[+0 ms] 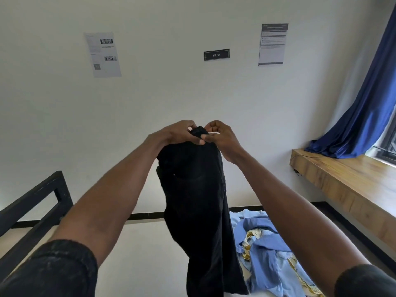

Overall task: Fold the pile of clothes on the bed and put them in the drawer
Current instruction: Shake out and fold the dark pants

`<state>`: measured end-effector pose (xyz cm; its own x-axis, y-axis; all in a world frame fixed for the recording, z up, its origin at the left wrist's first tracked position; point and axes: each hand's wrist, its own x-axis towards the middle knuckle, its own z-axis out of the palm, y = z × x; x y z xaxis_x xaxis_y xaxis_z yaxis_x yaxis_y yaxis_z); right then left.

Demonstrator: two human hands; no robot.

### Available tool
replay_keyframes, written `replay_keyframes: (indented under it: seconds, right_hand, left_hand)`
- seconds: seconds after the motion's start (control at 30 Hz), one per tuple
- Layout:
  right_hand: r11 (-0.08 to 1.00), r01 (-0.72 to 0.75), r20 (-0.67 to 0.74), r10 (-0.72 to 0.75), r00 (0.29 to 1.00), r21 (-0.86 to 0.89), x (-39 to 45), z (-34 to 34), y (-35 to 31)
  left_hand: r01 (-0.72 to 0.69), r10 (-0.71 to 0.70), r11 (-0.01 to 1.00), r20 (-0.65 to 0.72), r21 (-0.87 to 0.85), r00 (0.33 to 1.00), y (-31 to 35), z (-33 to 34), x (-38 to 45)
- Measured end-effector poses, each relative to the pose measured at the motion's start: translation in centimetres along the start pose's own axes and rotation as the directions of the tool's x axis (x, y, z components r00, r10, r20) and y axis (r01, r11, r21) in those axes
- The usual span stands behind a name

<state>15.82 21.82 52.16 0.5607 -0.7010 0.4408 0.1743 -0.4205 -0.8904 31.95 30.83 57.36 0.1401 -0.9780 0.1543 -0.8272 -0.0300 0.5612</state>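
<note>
**Black garment held up over the bed**

While a black garment point(197, 200) is held aloft at the centre of the view, its top edge is pinched by both hands: the left hand point(177, 133) is curled round the bunched cloth from the left, and the right hand point(218, 136) is closed on the same edge from the right, knuckles nearly touching. The cloth hangs long and limp, matte and heavy, hiding part of the pale bed point(139, 254) behind it. To the near right, a rumpled pile of light blue clothes point(270, 249) with gold-patterned trim is spread on the bed. A black metal bed frame point(36, 202) is seen at the left. A wooden ledge point(342, 181) runs along the right under a glossy blue curtain point(368, 103). On the far white wall, two printed sheets point(102, 54) and a small dark sign point(216, 54) are fixed.
</note>
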Motion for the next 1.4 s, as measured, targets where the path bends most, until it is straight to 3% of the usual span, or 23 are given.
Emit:
replay_keyframes:
  seconds: [0.13, 0.23, 0.4, 0.5, 0.57, 0.7, 0.8, 0.97, 1.03, 1.1, 1.17, 1.23, 1.3, 1.4]
  right_hand:
    - [0.997, -0.044, -0.069, 0.049, 0.996, 0.062, -0.8, -0.2, 0.2]
    - [0.983, -0.153, 0.065, 0.147, 0.987, 0.106, -2.0, -1.5, 2.5]
    - [0.936, -0.336, 0.322, 0.35, 0.88, -0.101, -5.4, -2.9, 10.3]
    - [0.869, -0.395, 0.372, 0.487, 0.79, -0.299, -7.2, -2.4, 12.5]
    - [0.854, -0.385, 0.306, 0.493, 0.814, -0.351, -7.5, -2.2, 13.0]
    - [0.847, -0.343, 0.02, 0.383, 0.924, -0.407, -7.5, -2.1, 13.8]
    - [0.811, -0.333, -0.106, 0.324, 0.94, -0.481, -7.9, -1.3, 13.7]
    - [0.866, -0.315, -0.285, 0.212, 0.935, -0.389, -9.4, 0.2, 13.7]
    - [0.85, -0.292, -0.226, 0.21, 0.951, -0.439, -9.3, -0.5, 13.4]
    - [0.809, -0.294, -0.049, 0.313, 0.948, -0.509, -9.1, -2.1, 13.1]
    - [0.746, -0.272, 0.15, 0.443, 0.884, -0.607, -9.1, -4.0, 12.8]
    - [0.663, -0.246, 0.245, 0.557, 0.793, -0.707, -9.4, -5.8, 13.5]
    - [0.615, -0.251, 0.239, 0.601, 0.763, -0.748, -10.5, -7.0, 15.0]
    - [0.671, -0.369, 0.104, 0.555, 0.826, -0.643, -13.5, -7.8, 19.0]
  left_hand:
    - [-0.03, 0.035, 0.997, 0.07, -0.074, 0.997, 1.5, -0.4, 0.0]
    - [-0.046, 0.055, 0.992, 0.072, -0.113, 0.996, 1.6, -0.6, -0.4]
    - [-0.032, 0.037, 0.974, 0.016, -0.224, 0.999, 1.6, -3.0, -1.6]
    - [-0.021, 0.035, 0.964, 0.046, -0.265, 0.998, 1.8, -4.7, -2.4]
    - [-0.024, 0.034, 0.964, 0.032, -0.264, 0.999, 1.6, -5.6, -2.9]
    - [-0.006, -0.008, 0.958, -0.05, -0.286, 0.999, 0.0, -7.3, -4.4]
    - [0.003, -0.039, 0.948, -0.108, -0.319, 0.993, -1.9, -8.0, -5.6]
    - [-0.001, -0.107, 0.921, -0.256, -0.389, 0.961, -5.0, -7.4, -7.0]
    - [0.007, -0.131, 0.923, -0.296, -0.385, 0.946, -6.4, -7.0, -7.8]
    - [0.04, -0.162, 0.936, -0.327, -0.349, 0.931, -8.3, -5.8, -8.7]
    - [0.074, -0.189, 0.95, -0.365, -0.304, 0.912, -10.4, -4.2, -9.5]
    - [0.133, -0.22, 0.963, -0.4, -0.233, 0.89, -12.6, -2.0, -10.2]
    - [0.202, -0.252, 0.967, -0.439, -0.157, 0.862, -14.4, 0.3, -11.4]
    - [0.32, -0.352, 0.936, -0.473, -0.15, 0.808, -17.7, 5.7, -13.2]
